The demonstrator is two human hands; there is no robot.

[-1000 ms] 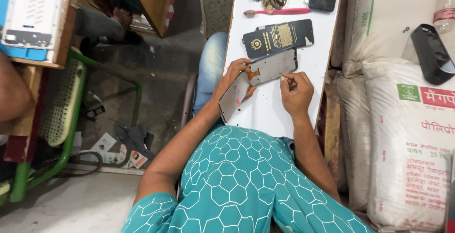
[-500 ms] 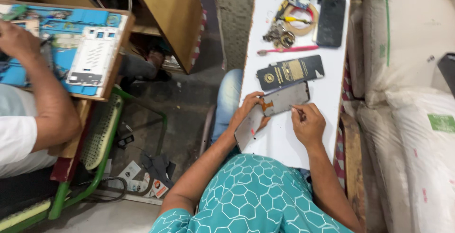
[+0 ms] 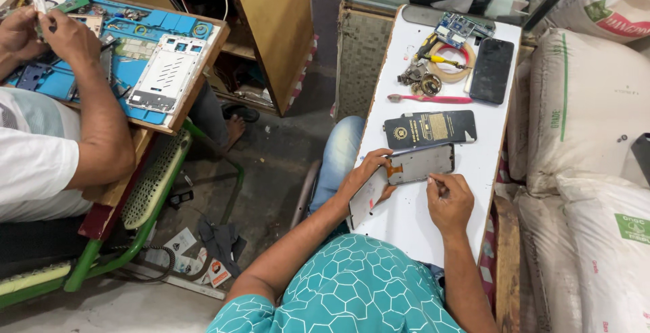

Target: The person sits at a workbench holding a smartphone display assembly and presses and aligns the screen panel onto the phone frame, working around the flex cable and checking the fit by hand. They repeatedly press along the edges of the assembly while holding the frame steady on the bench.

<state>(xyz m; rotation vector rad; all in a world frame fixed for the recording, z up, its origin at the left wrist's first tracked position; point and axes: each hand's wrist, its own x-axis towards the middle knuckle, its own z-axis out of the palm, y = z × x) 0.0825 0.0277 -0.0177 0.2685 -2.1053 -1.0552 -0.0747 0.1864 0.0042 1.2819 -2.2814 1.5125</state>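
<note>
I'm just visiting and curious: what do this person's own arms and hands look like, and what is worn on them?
Both arms are bare from the short sleeves down. The shirt is teal with a thin white honeycomb pattern. The left hand and right hand are bare: no gloves, watch or rings that I can see.

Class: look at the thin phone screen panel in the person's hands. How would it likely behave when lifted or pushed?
The screen panel looks thin and flat, so probably light yet fragile if bent. Its orange ribbon cable at the left end seems floppy and easy to tear. The left hand props one end while the right hand works its edge; pushed, it would likely slide on the smooth white table.
</note>
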